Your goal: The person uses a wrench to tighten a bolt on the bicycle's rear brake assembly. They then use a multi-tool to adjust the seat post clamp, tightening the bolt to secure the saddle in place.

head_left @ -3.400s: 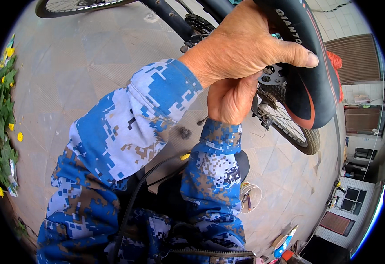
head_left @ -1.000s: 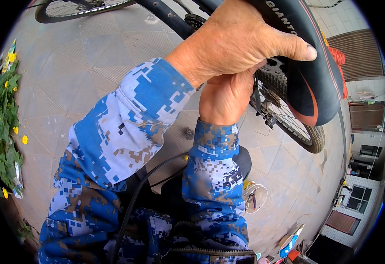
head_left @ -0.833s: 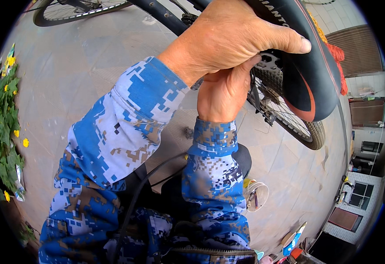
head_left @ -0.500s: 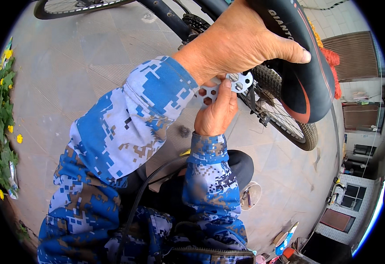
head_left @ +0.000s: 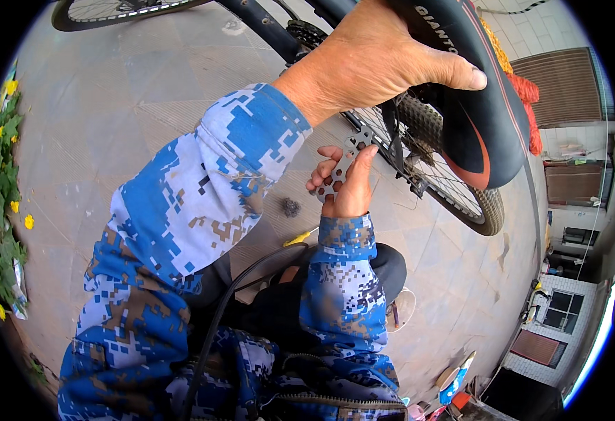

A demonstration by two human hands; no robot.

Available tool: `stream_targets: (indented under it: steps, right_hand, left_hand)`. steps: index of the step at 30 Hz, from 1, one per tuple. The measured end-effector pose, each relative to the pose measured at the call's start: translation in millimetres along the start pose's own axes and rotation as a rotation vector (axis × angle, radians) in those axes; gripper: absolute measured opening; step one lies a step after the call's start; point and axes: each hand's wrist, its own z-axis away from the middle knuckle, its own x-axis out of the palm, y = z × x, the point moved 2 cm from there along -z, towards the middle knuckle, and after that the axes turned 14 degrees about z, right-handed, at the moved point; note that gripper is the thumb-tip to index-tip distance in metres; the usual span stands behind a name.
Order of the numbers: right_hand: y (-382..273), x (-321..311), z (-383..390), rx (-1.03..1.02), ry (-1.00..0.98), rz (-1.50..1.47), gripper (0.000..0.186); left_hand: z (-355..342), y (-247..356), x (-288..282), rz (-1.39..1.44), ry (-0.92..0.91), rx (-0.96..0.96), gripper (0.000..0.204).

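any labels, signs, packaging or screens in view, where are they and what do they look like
Lettering on the bicycle saddle: white capitals on its black side, top centre, under the left hand.
Wrapper: pale, crumpled, by the plants at the left edge.
No screens or signs.

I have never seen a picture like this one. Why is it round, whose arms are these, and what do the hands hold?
The picture comes from a wide fisheye camera worn on a person's head, looking down, so straight edges bend. The arms in blue camouflage sleeves are that person's own. The left hand grips a black bicycle saddle from above. The right hand holds a flat metal multi-wrench with many holes, just under the saddle. Beneath lie the rear wheel, grey paving, and yellow-flowered plants at the left edge.
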Motion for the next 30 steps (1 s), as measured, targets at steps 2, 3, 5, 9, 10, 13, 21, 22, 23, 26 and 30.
stream_targets:
  steps: [2, 3, 5, 9, 10, 13, 21, 22, 23, 26, 30]
  right_hand:
    - [-0.8, -0.2, -0.9, -0.030, -0.008, -0.072, 0.071]
    - [0.8, 1.7, -1.8, -0.038, -0.024, -0.112, 0.068]
    - [4.4, 0.3, -7.4, -0.117, -0.044, -0.093, 0.059]
    - [-7.4, -16.5, -2.1, -0.296, 0.001, -0.083, 0.042]
    - [-11.0, -15.0, -0.9, -0.326, 0.034, -0.083, 0.037]
    - [-22.7, -5.9, 5.5, -0.433, 0.091, -0.035, 0.036]
    - [-44.6, -0.6, 10.5, -0.616, 0.241, 0.186, 0.027]
    - [-52.5, -3.8, 12.7, -0.646, 0.248, 0.195, 0.026]
    - [-58.1, -6.7, 14.0, -0.680, 0.268, 0.203, 0.026]
    - [-53.1, 5.2, 2.5, -0.729, 0.241, 0.164, 0.026]
    - [-50.8, 3.8, -3.9, -0.772, 0.238, 0.147, 0.025]
  left_hand:
    - [-1.5, 1.1, 0.6, -0.007, -0.007, 0.013, 0.040]
    - [0.5, 3.7, -3.4, -0.023, -0.009, 0.018, 0.040]
    - [3.4, 7.4, -8.8, -0.032, -0.024, 0.017, 0.039]
    - [1.1, -0.2, -2.8, 0.092, -0.028, 0.016, 0.039]
    - [1.4, 0.4, -1.6, 0.071, -0.020, 0.031, 0.040]
    - [4.8, 0.5, -2.0, 0.049, 0.013, 0.058, 0.040]
    - [11.1, -1.2, 0.9, 0.039, 0.080, 0.098, 0.038]
    - [9.4, -2.0, 4.5, 0.036, 0.077, 0.098, 0.038]
    - [6.5, -2.4, 7.6, 0.054, 0.067, 0.082, 0.037]
    - [9.9, 2.4, -4.6, 0.055, 0.059, 0.013, 0.037]
    - [7.4, -1.5, -2.6, 0.112, 0.047, -0.016, 0.036]
